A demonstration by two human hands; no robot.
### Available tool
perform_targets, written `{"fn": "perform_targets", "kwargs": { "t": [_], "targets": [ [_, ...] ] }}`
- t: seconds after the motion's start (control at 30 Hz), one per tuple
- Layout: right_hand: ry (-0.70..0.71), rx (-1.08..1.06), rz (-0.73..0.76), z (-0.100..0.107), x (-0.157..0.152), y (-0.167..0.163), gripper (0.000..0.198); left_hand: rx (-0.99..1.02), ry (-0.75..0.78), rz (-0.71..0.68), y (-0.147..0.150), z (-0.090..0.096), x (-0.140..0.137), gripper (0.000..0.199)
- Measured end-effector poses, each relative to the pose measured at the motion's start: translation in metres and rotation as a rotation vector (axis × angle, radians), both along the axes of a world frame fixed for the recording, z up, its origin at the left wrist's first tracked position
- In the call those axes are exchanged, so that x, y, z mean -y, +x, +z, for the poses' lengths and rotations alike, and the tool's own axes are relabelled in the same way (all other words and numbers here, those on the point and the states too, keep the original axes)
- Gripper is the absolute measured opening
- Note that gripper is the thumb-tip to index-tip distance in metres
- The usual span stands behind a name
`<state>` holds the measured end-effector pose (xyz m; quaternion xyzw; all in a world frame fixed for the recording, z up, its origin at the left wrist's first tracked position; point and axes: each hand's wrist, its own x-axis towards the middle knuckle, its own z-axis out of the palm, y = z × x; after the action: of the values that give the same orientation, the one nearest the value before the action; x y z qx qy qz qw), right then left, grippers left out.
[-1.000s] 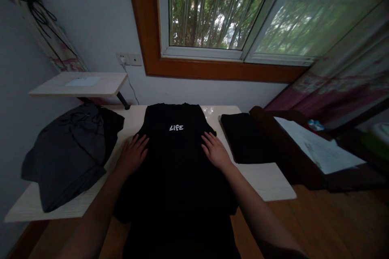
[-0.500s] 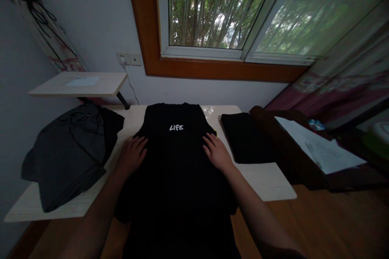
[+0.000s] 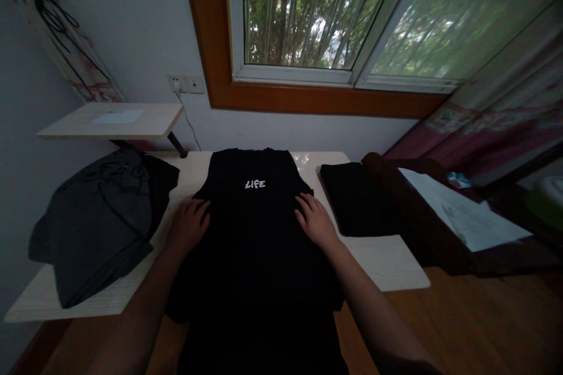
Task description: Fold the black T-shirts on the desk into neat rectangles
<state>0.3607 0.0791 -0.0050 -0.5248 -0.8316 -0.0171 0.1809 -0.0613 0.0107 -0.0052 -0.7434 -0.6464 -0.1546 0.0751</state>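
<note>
A black shirt with a small white print lies spread over the desk, its neck end toward the window and its lower end hanging over the near edge. My left hand rests on the shirt's left side, fingers stretched out and a little apart. On the opposite side, my right hand lies with spread fingers on the shirt's edge, close to a small yellow spot. Neither hand grips the cloth. A folded black garment sits to the right of my right hand.
A heap of dark grey clothing covers the left part of the pale desk. Above it stands a raised shelf with a paper. Right of the desk, dark brown furniture bears white sheets. A window is behind.
My left hand has shifted very slightly left along the shirt's edge. The shirt and my right hand look nearly the same.
</note>
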Motion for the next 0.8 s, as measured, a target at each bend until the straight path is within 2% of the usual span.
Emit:
{"fn": "perform_targets", "kwargs": {
  "t": [0.4, 0.6, 0.8],
  "targets": [
    [0.005, -0.031, -0.014, 0.004, 0.002, -0.001, 0.053, 0.037, 0.072, 0.127, 0.000, -0.002, 0.000, 0.041],
    [0.005, -0.021, -0.008, 0.000, 0.001, -0.001, 0.056, 0.043, 0.057, 0.100, -0.002, -0.003, 0.000, 0.043],
    [0.012, 0.009, -0.031, 0.004, -0.009, 0.003, 0.053, 0.052, 0.064, 0.026, -0.004, -0.001, -0.003, 0.057]
  ]
}}
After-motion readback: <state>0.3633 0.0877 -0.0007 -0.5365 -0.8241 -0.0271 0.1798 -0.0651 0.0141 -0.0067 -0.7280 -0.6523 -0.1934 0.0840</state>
